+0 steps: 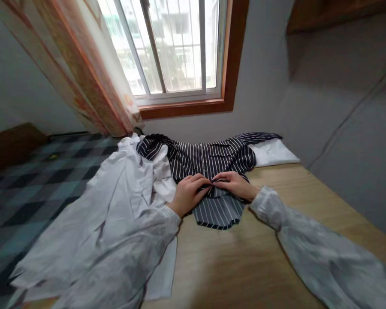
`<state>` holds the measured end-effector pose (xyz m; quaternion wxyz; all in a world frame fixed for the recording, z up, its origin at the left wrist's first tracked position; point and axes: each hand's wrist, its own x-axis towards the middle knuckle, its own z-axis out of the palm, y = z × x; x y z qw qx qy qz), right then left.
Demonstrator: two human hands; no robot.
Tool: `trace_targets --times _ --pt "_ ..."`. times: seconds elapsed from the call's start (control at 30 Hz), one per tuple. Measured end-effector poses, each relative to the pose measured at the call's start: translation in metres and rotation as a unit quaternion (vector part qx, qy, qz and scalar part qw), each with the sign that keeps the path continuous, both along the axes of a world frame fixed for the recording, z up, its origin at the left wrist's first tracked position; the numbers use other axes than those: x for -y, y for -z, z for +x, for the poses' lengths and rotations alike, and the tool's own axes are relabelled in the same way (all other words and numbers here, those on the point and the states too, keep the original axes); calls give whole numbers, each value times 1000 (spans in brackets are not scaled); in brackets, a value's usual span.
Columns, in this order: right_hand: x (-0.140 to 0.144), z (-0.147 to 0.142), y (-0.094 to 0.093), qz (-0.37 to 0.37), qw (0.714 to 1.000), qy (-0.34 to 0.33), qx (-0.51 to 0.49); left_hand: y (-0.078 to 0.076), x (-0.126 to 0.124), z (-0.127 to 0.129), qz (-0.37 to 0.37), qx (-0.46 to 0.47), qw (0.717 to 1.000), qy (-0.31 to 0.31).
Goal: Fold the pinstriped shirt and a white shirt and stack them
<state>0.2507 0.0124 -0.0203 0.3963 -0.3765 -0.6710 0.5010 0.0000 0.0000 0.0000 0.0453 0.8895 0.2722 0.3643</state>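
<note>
So the black-and-white pinstriped cloth shirt [199,156] is lying pretty much mid-frame, towards the far end of a pale, wood-grained table [218,270]. Both hands are on it near the center: the left hand [188,192] and the right hand [237,185] each have a bit of the striped fabric pinched between thumb and fingers, fingertips basically meeting. Can't make out exactly what's in that pinch, too small. Just below them a paler, greyish striped flap [218,211] of the shirt hangs towards the bottom of the frame, flat on the wood.

Left of center there's a big rumpled white cloth garment [119,189] spread out, and the left forearm in its baggy pale grey sleeve [125,257] crosses over part of it. A flat white piece of folded cloth [275,153] pokes out under the shirt's right end. Dark blue-grey checked bedding [67,159] fills the left edge, with a bright barred window [180,51] up top.
</note>
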Motion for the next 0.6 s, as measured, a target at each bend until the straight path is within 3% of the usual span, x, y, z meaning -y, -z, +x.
trace_targets --times 0.3,0.6 --pt "2 4 -6 -26 999 -17 -10 -1 -1 0 -56 61 996 -15" --pt "3 7 -6 5 1000 -22 10 0 -1 0 -48 39 997 -45"
